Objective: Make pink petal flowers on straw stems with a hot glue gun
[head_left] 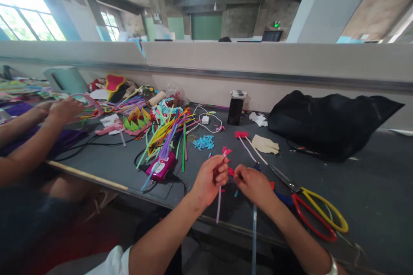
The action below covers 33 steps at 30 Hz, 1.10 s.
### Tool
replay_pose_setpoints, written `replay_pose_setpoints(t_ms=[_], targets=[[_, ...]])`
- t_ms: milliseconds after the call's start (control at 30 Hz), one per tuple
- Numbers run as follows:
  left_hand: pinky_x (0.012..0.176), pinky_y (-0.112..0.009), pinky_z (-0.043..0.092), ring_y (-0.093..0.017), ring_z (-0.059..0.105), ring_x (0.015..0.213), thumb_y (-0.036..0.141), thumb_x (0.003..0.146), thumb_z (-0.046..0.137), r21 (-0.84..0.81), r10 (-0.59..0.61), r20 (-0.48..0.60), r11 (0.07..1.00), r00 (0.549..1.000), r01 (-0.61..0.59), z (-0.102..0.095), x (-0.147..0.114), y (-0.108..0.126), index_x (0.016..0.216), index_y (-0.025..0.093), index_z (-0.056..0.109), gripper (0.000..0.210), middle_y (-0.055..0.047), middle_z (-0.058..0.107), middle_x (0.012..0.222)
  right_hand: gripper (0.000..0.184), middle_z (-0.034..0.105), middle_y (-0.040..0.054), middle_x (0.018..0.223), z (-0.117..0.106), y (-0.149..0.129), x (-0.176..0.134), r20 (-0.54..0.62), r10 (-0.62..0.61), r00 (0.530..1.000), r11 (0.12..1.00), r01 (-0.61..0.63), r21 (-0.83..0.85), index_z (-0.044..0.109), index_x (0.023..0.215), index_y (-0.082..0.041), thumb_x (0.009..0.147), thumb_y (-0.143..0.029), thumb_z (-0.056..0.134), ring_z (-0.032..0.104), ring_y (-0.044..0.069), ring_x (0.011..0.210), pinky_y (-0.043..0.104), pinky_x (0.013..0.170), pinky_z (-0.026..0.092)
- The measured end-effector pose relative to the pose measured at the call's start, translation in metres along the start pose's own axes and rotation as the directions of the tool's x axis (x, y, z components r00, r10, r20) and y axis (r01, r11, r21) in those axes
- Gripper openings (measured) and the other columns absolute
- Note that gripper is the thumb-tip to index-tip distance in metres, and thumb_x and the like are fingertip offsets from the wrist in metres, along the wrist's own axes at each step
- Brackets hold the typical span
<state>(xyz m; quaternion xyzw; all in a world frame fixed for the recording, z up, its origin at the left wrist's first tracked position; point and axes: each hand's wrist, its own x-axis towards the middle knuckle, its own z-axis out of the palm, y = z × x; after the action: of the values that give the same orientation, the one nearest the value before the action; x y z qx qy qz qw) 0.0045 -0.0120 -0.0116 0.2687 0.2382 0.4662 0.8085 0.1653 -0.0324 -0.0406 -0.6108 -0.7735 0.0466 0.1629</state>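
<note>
My left hand is closed round a pipe cleaner. Its pale lilac stem hangs below the fist, and red petal-like pieces show at its top, above my thumb. Just to the right, my right hand has its fingers curled together beside small red pieces on the table; what its fingertips pinch, if anything, is hidden. Beneath the right wrist, a translucent stick reaches past the table edge, and blue and orange parts of some object show partly. Two pale stems with red tops lie beyond my hands.
Large scissors with red and yellow handles lie at right, before a black bag. Small blue pieces, bundled pipe cleaners and a magenta box are at left. A co-worker's hands work farther left.
</note>
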Motion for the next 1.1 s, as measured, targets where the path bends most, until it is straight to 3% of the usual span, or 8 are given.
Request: replay_pose_setpoints(t_ms=[300, 467, 700, 933, 1033, 1100], targets=[[0.037, -0.018, 0.012, -0.002, 0.025, 0.039, 0.031, 0.078, 0.068, 0.072, 0.007, -0.009, 0.997, 1.0, -0.006, 0.001, -0.001, -0.002, 0.077, 0.013, 0.058, 0.02, 0.009, 0.036, 0.056, 0.01, 0.069, 0.0019, 0.078, -0.004, 0.002, -0.001, -0.132, 0.035, 0.991, 0.977, -0.006, 0.215, 0.055, 0.092, -0.02, 0.089, -0.021, 0.045, 0.067, 0.019, 0.07, 0.028, 0.064, 0.044], [0.037, -0.018, 0.012, -0.002, 0.024, 0.04, 0.033, 0.079, 0.067, 0.12, 0.03, -0.005, 0.992, 1.0, -0.029, 0.002, -0.003, -0.003, 0.078, 0.013, 0.06, 0.021, 0.009, 0.034, 0.055, 0.013, 0.069, 0.0006, 0.084, -0.014, 0.005, -0.002, -0.235, 0.048, 0.971, 0.943, 0.033, 0.33, 0.061, 0.091, -0.022, 0.085, -0.019, 0.05, 0.065, 0.016, 0.077, 0.028, 0.071, 0.048], [0.039, -0.02, 0.012, -0.002, 0.024, 0.042, 0.032, 0.079, 0.068, 0.185, 0.055, -0.026, 0.982, 0.998, -0.049, 0.005, -0.005, -0.004, 0.078, 0.013, 0.061, 0.02, 0.008, 0.036, 0.057, 0.014, 0.068, 0.0013, 0.087, -0.036, 0.007, -0.007, -0.377, 0.092, 0.922, 0.89, 0.094, 0.447, 0.067, 0.09, -0.023, 0.09, -0.026, 0.054, 0.064, 0.015, 0.077, 0.026, 0.067, 0.049], [0.04, -0.022, 0.01, -0.003, 0.022, 0.042, 0.033, 0.078, 0.07, 0.221, 0.044, -0.033, 0.975, 0.998, -0.036, 0.004, -0.004, -0.014, 0.076, 0.015, 0.061, 0.02, 0.007, 0.038, 0.057, 0.01, 0.065, -0.0002, 0.086, -0.047, -0.005, -0.015, -0.519, 0.033, 0.854, 0.878, 0.223, 0.424, 0.065, 0.094, -0.024, 0.09, -0.021, 0.057, 0.06, 0.012, 0.071, 0.025, 0.066, 0.048], [0.041, -0.022, 0.009, -0.003, 0.023, 0.042, 0.033, 0.077, 0.072, 0.223, 0.041, -0.029, 0.974, 0.999, -0.033, 0.004, -0.004, -0.016, 0.075, 0.015, 0.061, 0.021, 0.007, 0.04, 0.056, 0.012, 0.062, -0.0027, 0.081, -0.047, -0.006, -0.016, -0.583, 0.015, 0.813, 0.912, 0.227, 0.34, 0.061, 0.099, -0.024, 0.088, -0.019, 0.06, 0.054, 0.011, 0.061, 0.025, 0.063, 0.047], [0.041, -0.022, 0.009, -0.003, 0.024, 0.042, 0.033, 0.076, 0.072, 0.235, 0.036, -0.029, 0.972, 0.999, -0.028, 0.005, -0.004, -0.017, 0.075, 0.015, 0.061, 0.021, 0.007, 0.041, 0.056, 0.015, 0.063, -0.0023, 0.083, -0.046, -0.005, -0.016, -0.609, -0.018, 0.793, 0.93, 0.237, 0.281, 0.058, 0.101, -0.024, 0.087, -0.019, 0.061, 0.056, 0.012, 0.064, 0.026, 0.065, 0.047]])
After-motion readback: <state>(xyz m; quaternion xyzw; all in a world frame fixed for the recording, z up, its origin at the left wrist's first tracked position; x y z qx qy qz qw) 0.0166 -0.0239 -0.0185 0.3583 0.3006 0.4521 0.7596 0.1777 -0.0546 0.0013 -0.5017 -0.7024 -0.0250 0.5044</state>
